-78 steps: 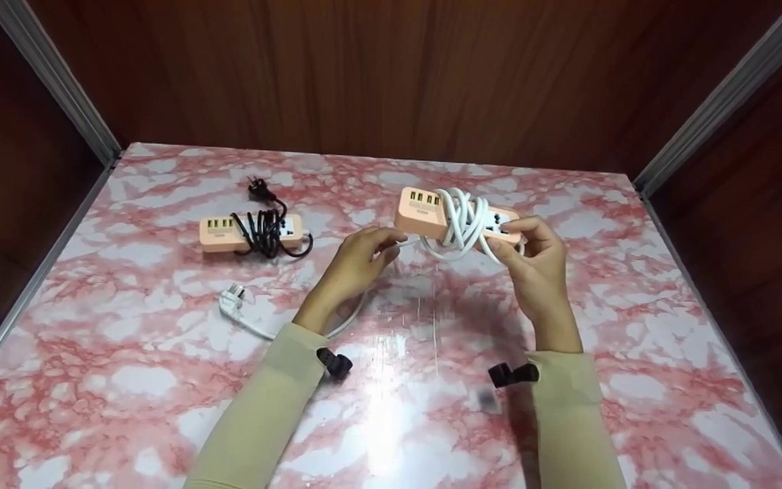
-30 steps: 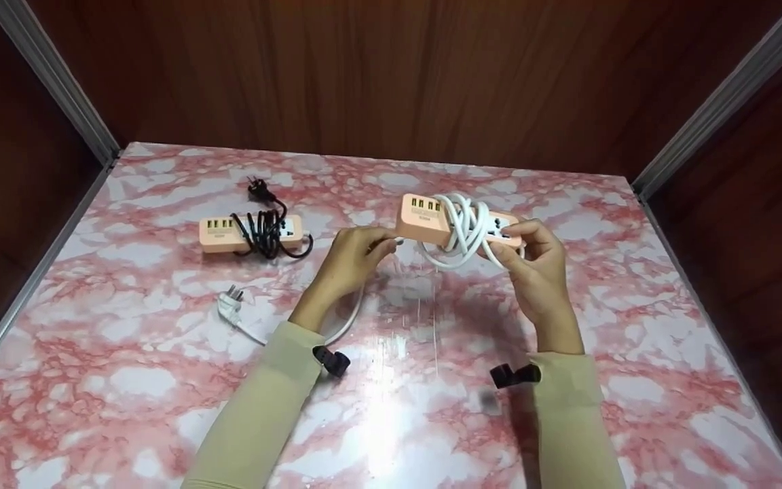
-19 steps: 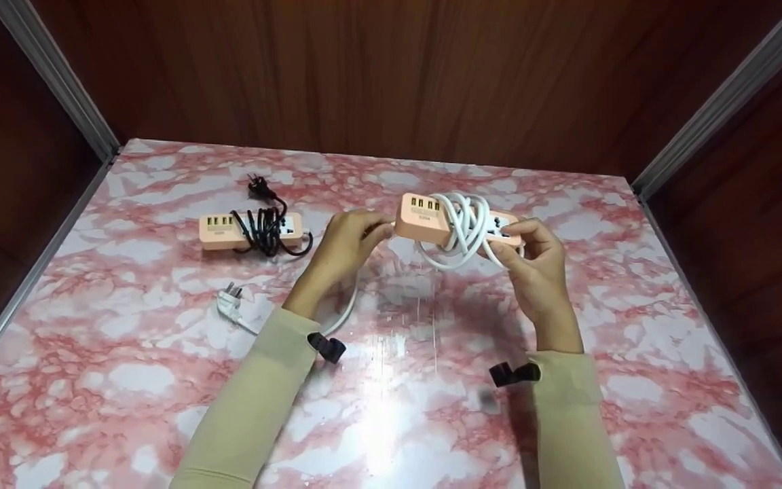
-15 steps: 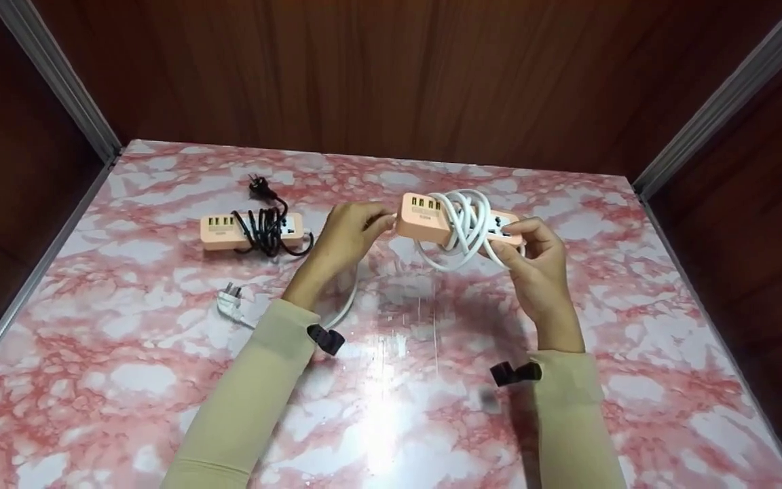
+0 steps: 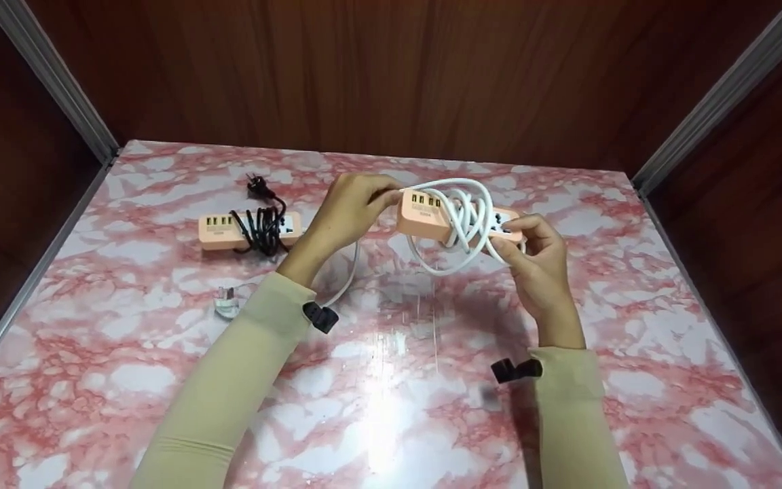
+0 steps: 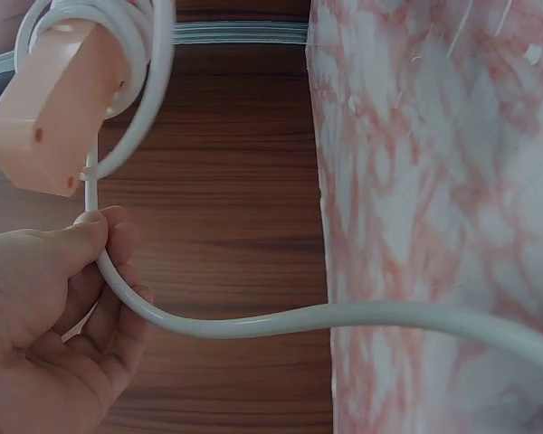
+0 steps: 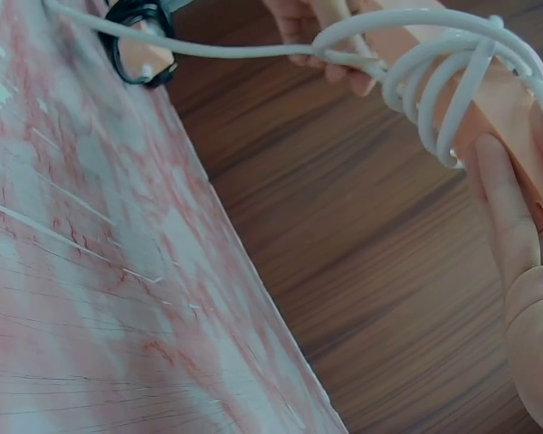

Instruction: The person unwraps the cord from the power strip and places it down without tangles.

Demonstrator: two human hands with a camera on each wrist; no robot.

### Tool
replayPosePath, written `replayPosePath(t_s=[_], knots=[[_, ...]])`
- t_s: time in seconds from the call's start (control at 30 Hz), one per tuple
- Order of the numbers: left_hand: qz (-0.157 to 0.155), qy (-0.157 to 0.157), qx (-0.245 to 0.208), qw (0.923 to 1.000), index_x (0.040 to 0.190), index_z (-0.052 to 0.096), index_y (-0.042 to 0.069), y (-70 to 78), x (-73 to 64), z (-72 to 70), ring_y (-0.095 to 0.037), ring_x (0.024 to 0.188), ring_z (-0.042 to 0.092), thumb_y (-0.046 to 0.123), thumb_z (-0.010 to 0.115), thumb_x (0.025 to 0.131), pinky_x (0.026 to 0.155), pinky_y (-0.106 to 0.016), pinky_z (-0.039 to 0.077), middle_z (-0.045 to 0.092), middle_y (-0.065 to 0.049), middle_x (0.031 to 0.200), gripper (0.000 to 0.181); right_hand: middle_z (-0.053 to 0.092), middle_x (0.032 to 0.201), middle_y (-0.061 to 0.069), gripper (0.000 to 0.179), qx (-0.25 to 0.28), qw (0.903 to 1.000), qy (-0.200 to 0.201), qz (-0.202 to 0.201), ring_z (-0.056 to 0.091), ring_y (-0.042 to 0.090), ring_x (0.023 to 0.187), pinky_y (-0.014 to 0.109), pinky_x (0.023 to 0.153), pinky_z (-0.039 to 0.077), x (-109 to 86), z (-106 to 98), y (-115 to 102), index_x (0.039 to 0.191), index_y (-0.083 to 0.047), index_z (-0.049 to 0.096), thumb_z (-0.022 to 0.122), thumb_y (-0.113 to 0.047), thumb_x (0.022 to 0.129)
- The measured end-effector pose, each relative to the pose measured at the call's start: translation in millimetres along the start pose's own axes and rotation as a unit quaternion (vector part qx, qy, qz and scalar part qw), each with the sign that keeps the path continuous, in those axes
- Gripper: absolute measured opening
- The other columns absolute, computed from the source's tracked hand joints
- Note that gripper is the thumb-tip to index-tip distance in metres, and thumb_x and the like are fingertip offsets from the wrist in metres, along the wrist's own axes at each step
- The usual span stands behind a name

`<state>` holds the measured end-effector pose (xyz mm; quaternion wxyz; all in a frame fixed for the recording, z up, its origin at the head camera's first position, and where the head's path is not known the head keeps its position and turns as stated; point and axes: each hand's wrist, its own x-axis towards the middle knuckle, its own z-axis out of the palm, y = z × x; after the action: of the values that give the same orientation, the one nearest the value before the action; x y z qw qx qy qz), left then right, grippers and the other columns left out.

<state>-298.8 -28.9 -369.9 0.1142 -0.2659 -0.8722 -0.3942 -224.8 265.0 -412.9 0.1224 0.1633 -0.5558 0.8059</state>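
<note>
My right hand (image 5: 542, 268) grips the right end of a peach power strip (image 5: 420, 223), held up above the table. White cord (image 5: 467, 263) is wound in several loops around the strip's middle, with one wider, looser loop outside them. Thumb and fingers of my left hand (image 5: 354, 207) pinch that cord just beyond the strip's left end. In the left wrist view the white cord (image 6: 244, 324) runs from those fingers out over the table. Its white plug (image 5: 226, 305) shows beside my left sleeve.
A second peach power strip (image 5: 218, 236), wrapped in black cord (image 5: 265, 231) with a black plug (image 5: 257, 185), lies on the left of the red-and-white marbled table (image 5: 377, 380). Dark wood panels (image 5: 364, 81) close off the back and both sides.
My left hand has risen toward the back, drawing the white cord up and over the strip's left end into a wider loop. The white plug has shifted slightly. My right hand has stayed nearly still.
</note>
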Motion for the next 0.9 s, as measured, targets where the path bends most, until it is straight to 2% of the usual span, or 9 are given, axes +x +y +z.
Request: replayPosePath(t_s=[0.17,0.33,0.43,0.67,0.9], knots=[[0.016,0.001,0.000,0.9999,0.112,0.083,0.009,7.7,5.2,-8.0,-0.014,0.080,0.059,0.021,0.070,0.104,0.074,-0.030,0.048,0.080,-0.005,0.103,0.020,0.066,0.110,0.011,0.026,-0.006,1.0000,0.007,-0.001,0.065,0.018,0.096,0.027,0.085,0.062,-1.0,-1.1,2.9,0.102,-0.003,0.071,0.069,0.021,0.090],[0.040,0.011,0.015,0.9990,0.111,0.083,0.009,14.6,10.3,-16.4,-0.020,0.095,0.068,0.021,0.071,0.103,0.093,-0.037,0.050,0.080,-0.005,0.108,0.019,0.067,0.111,0.012,0.025,-0.008,0.9999,0.006,0.000,0.066,0.019,0.097,0.028,0.086,0.062,-0.2,-1.7,4.6,0.102,-0.002,0.071,0.069,0.020,0.090],[0.052,0.021,0.027,0.9981,0.112,0.083,0.010,19.0,11.1,-21.0,-0.024,0.100,0.068,0.022,0.071,0.103,0.098,-0.041,0.047,0.080,-0.005,0.107,0.019,0.067,0.114,0.012,0.025,-0.012,0.9999,0.004,0.000,0.066,0.020,0.099,0.028,0.086,0.062,0.5,-1.6,4.6,0.103,-0.002,0.071,0.069,0.019,0.091],[0.082,0.049,0.020,0.9952,0.110,0.083,0.010,31.0,9.6,-26.8,-0.025,0.091,0.064,0.020,0.073,0.102,0.088,-0.041,0.047,0.079,-0.006,0.101,0.017,0.067,0.114,0.011,0.027,-0.013,0.9999,0.010,-0.003,0.066,0.020,0.100,0.026,0.085,0.061,0.5,-1.2,3.0,0.103,-0.002,0.071,0.066,0.021,0.091],[0.115,0.070,0.014,0.9908,0.108,0.083,0.011,43.8,6.1,-33.3,-0.024,0.091,0.062,0.020,0.072,0.102,0.082,-0.036,0.047,0.079,-0.004,0.100,0.015,0.066,0.109,0.012,0.027,-0.008,0.9999,0.013,-0.001,0.065,0.020,0.097,0.026,0.083,0.061,2.1,0.1,0.7,0.103,-0.002,0.071,0.065,0.022,0.091]])
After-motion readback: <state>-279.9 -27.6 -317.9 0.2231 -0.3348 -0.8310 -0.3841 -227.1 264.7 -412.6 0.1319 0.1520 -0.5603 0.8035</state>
